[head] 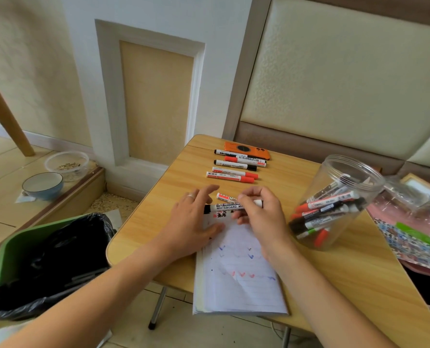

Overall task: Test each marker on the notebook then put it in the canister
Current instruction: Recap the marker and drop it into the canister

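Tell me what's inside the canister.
The clear canister holds a heap of markers, with red, black and at least one green cap. Those at the back of the heap are hidden; an exact count isn't possible.

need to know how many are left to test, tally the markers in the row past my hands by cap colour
red-capped markers: 3
black-capped markers: 2
total: 5
not counted: the whiteboard marker held by the right hand, and the marker beside it, whose cap is hidden
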Demonstrator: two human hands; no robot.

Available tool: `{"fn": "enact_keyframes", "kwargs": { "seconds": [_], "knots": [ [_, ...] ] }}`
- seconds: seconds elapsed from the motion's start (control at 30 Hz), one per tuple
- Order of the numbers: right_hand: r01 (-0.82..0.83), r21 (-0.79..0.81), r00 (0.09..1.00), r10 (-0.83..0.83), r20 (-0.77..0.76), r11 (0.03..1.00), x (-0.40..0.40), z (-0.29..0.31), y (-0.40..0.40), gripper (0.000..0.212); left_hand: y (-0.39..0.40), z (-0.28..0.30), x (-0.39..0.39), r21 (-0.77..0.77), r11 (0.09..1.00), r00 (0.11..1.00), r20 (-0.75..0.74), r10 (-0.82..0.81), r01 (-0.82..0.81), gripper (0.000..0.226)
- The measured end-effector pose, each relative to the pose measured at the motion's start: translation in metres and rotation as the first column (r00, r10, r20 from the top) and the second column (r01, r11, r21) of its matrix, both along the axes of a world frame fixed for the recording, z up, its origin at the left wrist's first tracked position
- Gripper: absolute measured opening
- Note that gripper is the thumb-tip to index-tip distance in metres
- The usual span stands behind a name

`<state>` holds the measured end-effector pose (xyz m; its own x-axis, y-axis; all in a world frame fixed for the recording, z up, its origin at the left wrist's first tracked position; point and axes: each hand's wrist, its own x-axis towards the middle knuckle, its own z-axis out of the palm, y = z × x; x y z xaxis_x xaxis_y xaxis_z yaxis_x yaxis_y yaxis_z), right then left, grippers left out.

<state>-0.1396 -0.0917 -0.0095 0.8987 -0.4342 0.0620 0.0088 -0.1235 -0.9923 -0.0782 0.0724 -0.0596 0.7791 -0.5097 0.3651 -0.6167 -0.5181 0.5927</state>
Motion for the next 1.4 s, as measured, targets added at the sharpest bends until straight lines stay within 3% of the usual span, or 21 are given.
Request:
{"fn": "enact_keyframes", "kwargs": {
  "seconds": [0.23, 0.37, 0.5, 0.63, 0.73, 0.83, 1.0, 1.13, 1.23, 1.3, 1.4],
  "knots": [
    [0.088, -0.333, 0.991, -0.049, 0.122, 0.939, -0.019, 0.042, -0.031, 0.004, -0.006, -0.007, -0.004, 0.230, 0.968, 0.993, 0.094, 0.078, -0.098, 0.060],
    [0.188, -0.494, 0.975, -0.102, 0.196, 0.849, -0.035, 0.080, -0.056, 0.005, -0.006, -0.007, -0.004, 0.288, 0.951, 0.990, 0.120, 0.077, -0.109, 0.070],
    [0.354, -0.552, 0.926, -0.202, 0.319, 0.755, -0.051, 0.126, -0.086, 0.006, -0.007, -0.005, -0.006, 0.313, 0.942, 0.987, 0.142, 0.081, -0.123, 0.071],
    [0.515, -0.614, 0.852, -0.274, 0.447, 0.599, -0.057, 0.152, -0.112, 0.004, -0.007, -0.003, -0.007, 0.336, 0.933, 0.987, 0.134, 0.086, -0.127, 0.073],
    [0.476, -0.703, 0.879, -0.261, 0.399, 0.528, -0.052, 0.151, -0.122, 0.004, -0.008, -0.001, -0.007, 0.345, 0.931, 0.989, 0.121, 0.084, -0.121, 0.074],
    [0.454, -0.724, 0.891, -0.252, 0.378, 0.519, -0.049, 0.141, -0.122, 0.005, -0.006, -0.001, -0.008, 0.350, 0.929, 0.990, 0.114, 0.084, -0.119, 0.074],
    [0.682, -0.594, 0.721, -0.251, 0.646, 0.427, -0.054, 0.139, -0.119, 0.005, -0.007, -0.001, -0.007, 0.371, 0.921, 0.990, 0.112, 0.085, -0.121, 0.074],
    [0.533, -0.739, 0.846, -0.251, 0.470, 0.412, -0.048, 0.135, -0.121, 0.007, -0.006, -0.001, -0.007, 0.373, 0.920, 0.990, 0.116, 0.081, -0.119, 0.075],
    [0.313, -0.852, 0.944, -0.237, 0.230, 0.419, -0.041, 0.126, -0.120, 0.013, -0.007, 0.001, -0.008, 0.376, 0.919, 0.989, 0.126, 0.076, -0.119, 0.077],
    [0.140, -0.894, 0.970, -0.242, 0.037, 0.425, -0.036, 0.119, -0.117, 0.021, -0.007, 0.001, -0.008, 0.373, 0.920, 0.989, 0.125, 0.077, -0.119, 0.077],
    [0.014, -0.921, 0.957, -0.271, -0.101, 0.390, -0.031, 0.115, -0.114, 0.037, -0.007, -0.001, -0.007, 0.375, 0.919, 0.990, 0.120, 0.078, -0.118, 0.077]
  ]
}}
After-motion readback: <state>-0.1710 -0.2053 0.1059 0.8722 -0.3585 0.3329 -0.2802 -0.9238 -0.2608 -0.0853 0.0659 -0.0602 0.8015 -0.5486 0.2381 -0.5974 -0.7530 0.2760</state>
